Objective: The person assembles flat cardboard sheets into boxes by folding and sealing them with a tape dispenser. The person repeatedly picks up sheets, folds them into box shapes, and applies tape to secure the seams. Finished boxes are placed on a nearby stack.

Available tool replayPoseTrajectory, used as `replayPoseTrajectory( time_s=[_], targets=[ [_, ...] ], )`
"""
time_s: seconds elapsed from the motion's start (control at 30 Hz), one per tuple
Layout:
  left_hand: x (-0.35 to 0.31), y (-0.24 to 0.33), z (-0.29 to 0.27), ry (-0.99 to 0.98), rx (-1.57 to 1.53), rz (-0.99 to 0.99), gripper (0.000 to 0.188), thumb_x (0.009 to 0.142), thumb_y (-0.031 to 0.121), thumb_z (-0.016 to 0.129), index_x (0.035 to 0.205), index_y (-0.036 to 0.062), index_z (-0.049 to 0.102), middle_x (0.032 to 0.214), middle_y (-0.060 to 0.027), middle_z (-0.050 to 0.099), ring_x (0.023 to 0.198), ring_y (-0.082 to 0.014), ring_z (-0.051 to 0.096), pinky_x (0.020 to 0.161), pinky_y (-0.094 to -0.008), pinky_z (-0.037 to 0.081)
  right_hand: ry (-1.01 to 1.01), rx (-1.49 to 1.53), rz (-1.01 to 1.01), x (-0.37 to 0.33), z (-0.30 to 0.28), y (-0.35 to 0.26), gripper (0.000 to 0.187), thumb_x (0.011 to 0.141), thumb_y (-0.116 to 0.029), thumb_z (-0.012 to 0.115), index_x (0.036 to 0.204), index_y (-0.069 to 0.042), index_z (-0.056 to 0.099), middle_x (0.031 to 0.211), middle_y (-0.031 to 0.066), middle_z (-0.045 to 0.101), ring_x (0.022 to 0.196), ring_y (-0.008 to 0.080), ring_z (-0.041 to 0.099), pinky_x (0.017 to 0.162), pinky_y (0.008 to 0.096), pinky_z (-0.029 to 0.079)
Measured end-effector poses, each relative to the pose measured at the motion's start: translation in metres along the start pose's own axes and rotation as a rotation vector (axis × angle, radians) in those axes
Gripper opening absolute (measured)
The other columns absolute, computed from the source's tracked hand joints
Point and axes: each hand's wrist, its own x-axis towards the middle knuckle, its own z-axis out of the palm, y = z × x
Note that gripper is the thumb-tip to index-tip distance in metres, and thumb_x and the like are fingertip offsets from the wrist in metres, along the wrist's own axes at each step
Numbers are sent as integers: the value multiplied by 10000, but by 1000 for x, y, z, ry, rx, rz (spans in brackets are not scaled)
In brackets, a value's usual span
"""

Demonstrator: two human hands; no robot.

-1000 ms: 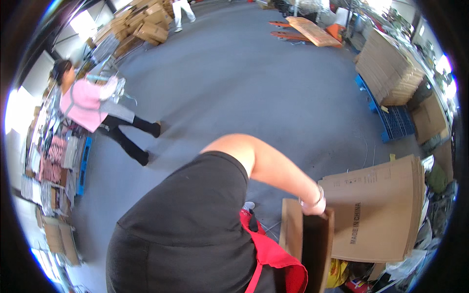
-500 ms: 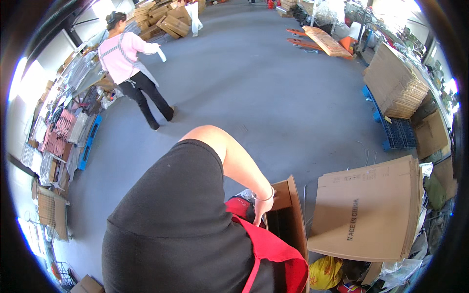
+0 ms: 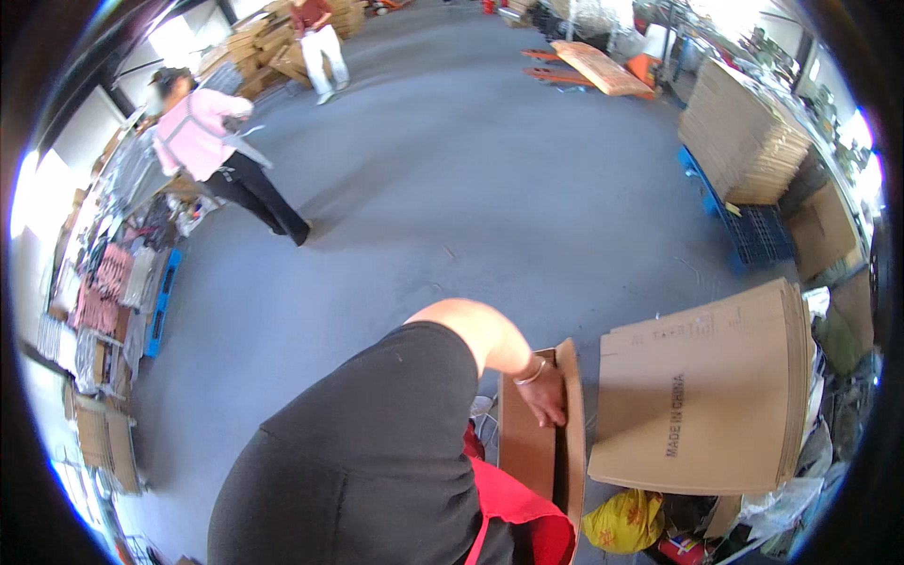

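Observation:
My left hand, with a bracelet at its wrist, is at the top of a brown cardboard carton below me. Its fingers bend over the edge of an inner flap, gripping it. A dark gap shows between this flap and the carton's right wall. My black sleeve and a red apron cover the near and left parts of the carton. No part of my right hand shows.
Flat stacked cartons stand close to the right, with a yellow bag below them. A blue pallet bears more cardboard. An orange pallet jack is farther off. One person in pink stands left; another walks behind.
My left hand has moved right, from beside the carton's inside to the flap's edge, and the flap now lies across the opening. The view has shifted, and the far person has come closer.

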Motion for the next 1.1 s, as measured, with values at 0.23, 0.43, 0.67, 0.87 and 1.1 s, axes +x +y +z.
replayPoseTrajectory(
  time_s=[0.23,0.43,0.67,0.87,1.1],
  targets=[
    [10,75,31,227,218,-57,919,901,462,656,1563,-90,336,1544,-246,460,1478,-416,403,1209,-619,311,14,57,120,0,1,-6,788,933,-136,735,1610,-160,333,1175,69,647,795,178,609,699,312,536],
    [-3,107,18,103,360,-242,1196,711,573,776,1616,-19,264,1691,-214,264,1591,-355,221,1241,-730,129,-93,95,121,21,2,-11,807,932,-133,736,1621,-174,318,1171,60,644,785,158,600,695,301,532],
    [-15,74,91,358,466,-223,704,915,424,605,1512,69,493,1575,-120,502,1483,-326,436,1212,-681,266,-373,251,274,44,-29,-29,830,932,-130,736,1635,-190,299,1166,50,640,774,136,590,691,288,527],
    [-20,48,141,186,407,-273,515,996,304,524,1468,100,557,1514,-116,570,1400,-281,526,1191,-522,379,72,-851,-576,43,-24,32,543,923,-229,730,1425,-234,524,1113,115,617,840,240,599,757,375,506],
    [-63,111,44,252,-402,-769,367,1022,202,512,1340,133,681,1417,-136,631,1326,-343,573,1132,-462,449,522,-1341,-989,-11,17,93,298,901,-337,740,1191,-353,804,1009,197,551,917,379,579,850,500,462]
  ],
)
